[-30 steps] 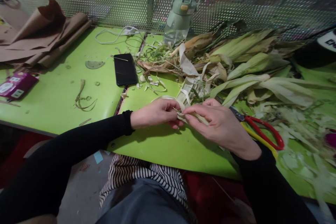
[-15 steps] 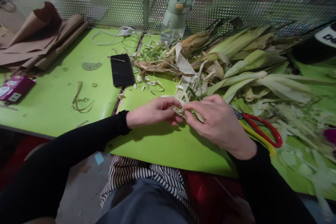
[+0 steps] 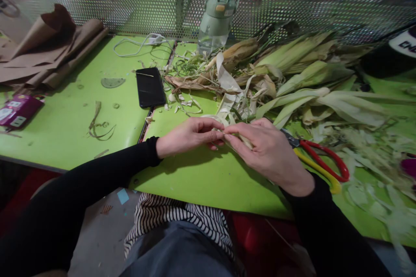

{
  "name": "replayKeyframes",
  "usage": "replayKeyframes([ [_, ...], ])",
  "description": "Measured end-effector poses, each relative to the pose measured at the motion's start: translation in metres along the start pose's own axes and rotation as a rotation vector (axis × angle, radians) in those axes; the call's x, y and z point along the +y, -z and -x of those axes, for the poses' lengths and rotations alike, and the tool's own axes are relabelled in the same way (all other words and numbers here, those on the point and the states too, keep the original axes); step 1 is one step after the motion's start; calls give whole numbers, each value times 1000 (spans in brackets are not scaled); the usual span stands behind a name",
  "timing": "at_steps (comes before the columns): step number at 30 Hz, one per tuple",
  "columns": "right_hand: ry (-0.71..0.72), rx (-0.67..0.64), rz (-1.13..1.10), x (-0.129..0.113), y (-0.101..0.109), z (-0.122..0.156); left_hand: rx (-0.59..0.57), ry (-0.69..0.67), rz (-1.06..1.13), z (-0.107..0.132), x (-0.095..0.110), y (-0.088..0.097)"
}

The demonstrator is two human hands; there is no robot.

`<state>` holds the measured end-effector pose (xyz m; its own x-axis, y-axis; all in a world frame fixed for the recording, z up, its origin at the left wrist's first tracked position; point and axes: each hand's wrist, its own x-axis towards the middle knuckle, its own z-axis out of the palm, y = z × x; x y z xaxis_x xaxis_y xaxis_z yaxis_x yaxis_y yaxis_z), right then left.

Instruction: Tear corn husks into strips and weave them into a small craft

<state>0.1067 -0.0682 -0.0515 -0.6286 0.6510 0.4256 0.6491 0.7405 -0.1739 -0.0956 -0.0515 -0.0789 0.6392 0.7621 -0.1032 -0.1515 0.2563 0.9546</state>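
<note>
My left hand (image 3: 188,136) and my right hand (image 3: 266,151) meet over the green table (image 3: 201,177), fingertips together. Both are closed on a pale strip of corn husk (image 3: 224,119) that curls up between them. The strip runs back into a heap of loose husk strips (image 3: 237,99). Black sleeves cover both my arms. Just right of my right hand lie scissors with red and yellow handles (image 3: 321,162).
A big pile of green corn husks (image 3: 312,73) fills the back right. A black phone (image 3: 150,87), a white cable (image 3: 139,43) and a green water bottle (image 3: 219,13) stand behind my hands. Brown paper (image 3: 48,52) and a purple packet (image 3: 16,110) lie at the left. A perforated metal screen (image 3: 130,0) closes the back.
My fingertips have drawn closer together on the husk strip, and both hands have shifted slightly up the table. The view has moved a little.
</note>
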Motion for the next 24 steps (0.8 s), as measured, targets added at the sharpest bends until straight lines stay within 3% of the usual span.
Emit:
replayKeyframes([
  [13, -96, -22, -74, 0, 9, -1, 84, 35, 189, 5, 4, -6],
  [18, -133, -3, -25, -3, 8, -1, 53, 46, 174, 2, 1, -5],
  [24, -90, -42, -49, 1, 7, -1, 48, -52, 47, 2, -2, -7],
])
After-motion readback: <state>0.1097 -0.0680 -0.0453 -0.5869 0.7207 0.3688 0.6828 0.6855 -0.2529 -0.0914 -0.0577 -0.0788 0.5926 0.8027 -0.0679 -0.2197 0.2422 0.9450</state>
